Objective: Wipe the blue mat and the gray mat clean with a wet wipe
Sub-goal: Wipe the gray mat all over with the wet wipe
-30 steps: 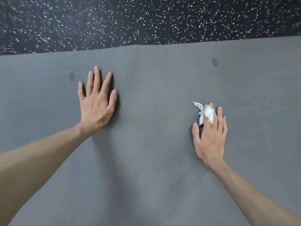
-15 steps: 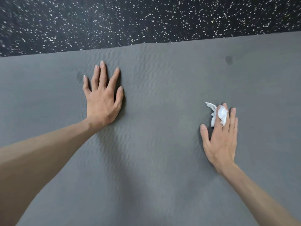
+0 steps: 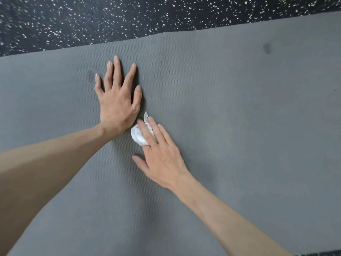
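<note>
The black rubber floor flecked with white (image 3: 92, 19) runs along the top of the view, and below it the wide gray ribbed foam mat (image 3: 239, 126) fills nearly everything else; the blue mat is nowhere in view. A dark smudge (image 3: 267, 48) sits near the mat's far edge to the right, and a fainter one (image 3: 90, 75) lies just beside the little finger of the left hand (image 3: 118, 104). That hand lies flat with fingers straight and spread, pressing the mat down and holding nothing, much as it did a second ago. The right hand (image 3: 162, 159) has swept leftward across the mat since then: it was well apart from the left hand, out to the right, and now its fingertips sit just beside the left wrist. Its fingers are extended, pinning the crumpled white wet wipe (image 3: 139, 137) against the mat beneath them, with part of the wad showing between and beside the index and middle fingers; the thumb lies out to the side on the mat. I judge this a wiping stroke that has covered the middle strip of the gray mat, with both smudges not yet reached, so the gray mat looks only partly done and the blue one remains
</note>
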